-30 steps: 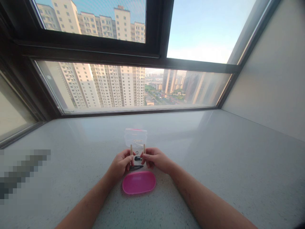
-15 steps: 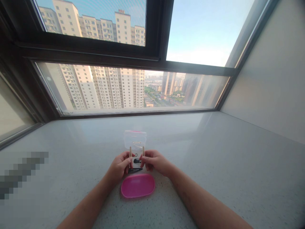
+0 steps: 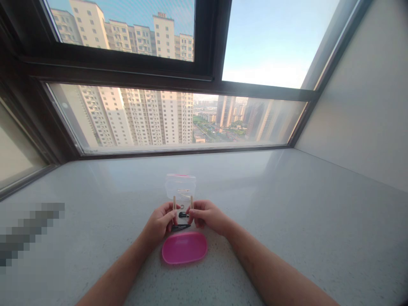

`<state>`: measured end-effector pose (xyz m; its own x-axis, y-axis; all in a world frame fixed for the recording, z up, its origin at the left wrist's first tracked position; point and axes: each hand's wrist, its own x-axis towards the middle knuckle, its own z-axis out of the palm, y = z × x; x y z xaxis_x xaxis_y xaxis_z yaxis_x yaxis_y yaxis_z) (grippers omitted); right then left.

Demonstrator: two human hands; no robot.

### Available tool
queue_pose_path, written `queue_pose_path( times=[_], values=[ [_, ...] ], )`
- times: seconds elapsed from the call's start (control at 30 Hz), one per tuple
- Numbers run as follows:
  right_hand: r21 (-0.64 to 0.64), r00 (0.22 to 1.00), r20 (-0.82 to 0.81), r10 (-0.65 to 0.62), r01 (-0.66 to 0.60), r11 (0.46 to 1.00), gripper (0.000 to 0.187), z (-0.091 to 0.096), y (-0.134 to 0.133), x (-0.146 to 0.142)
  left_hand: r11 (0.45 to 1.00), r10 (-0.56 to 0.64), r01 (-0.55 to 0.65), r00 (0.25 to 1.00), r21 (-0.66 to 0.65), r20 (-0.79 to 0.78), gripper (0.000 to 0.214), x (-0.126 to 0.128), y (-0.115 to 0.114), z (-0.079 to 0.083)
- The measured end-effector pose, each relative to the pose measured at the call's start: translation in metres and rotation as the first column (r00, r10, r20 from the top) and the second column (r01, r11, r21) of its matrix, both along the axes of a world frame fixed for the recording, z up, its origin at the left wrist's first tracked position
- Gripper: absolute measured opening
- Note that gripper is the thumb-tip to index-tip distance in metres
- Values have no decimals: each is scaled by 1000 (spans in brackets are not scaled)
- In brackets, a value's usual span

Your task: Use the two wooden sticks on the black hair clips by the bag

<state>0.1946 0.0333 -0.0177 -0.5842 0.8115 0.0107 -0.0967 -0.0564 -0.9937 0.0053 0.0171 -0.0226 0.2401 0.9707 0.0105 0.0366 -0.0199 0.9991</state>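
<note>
My left hand [image 3: 159,223] is closed on a thin wooden stick [image 3: 174,203] held upright. My right hand [image 3: 207,216] pinches a second wooden stick [image 3: 191,201] the same way. Between the two hands lie small dark hair clips [image 3: 182,221] on the sill. A clear plastic container [image 3: 180,186] stands just beyond the sticks, with a small metal piece showing inside it. A pink oval lid [image 3: 184,247] lies flat on the sill just below my hands.
All of this rests on a pale speckled stone window sill [image 3: 287,204]. A dark-framed window [image 3: 178,80] runs along the back, with tall buildings outside. A plain wall [image 3: 360,97] rises on the right. A blurred patch [image 3: 28,233] covers something at the left.
The view has shifted slightly; my hands, the sticks and the container sit a little lower in the picture than a second ago. Both grips are unchanged.
</note>
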Motion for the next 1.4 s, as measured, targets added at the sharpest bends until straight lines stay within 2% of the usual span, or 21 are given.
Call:
queue_pose_path(
  times=[0.67, 1.03, 1.4],
  values=[
    [-17, 1000, 2, 10, -10, 1000, 29, -3, 1, 0, 999, 19, -18, 1000, -26, 19, 26, 2, -1, 3],
    [23, 1000, 18, -15, 14, 1000, 36, -2, 0, -1, 1000, 8, -7, 1000, -12, 28, 29, 1, -1, 2],
    [36, 999, 32, -36, 35, 999, 36, 2, -2, -2, 1000, 7, -6, 1000, -10, 22, 28, 2, -2, 4]
  ],
)
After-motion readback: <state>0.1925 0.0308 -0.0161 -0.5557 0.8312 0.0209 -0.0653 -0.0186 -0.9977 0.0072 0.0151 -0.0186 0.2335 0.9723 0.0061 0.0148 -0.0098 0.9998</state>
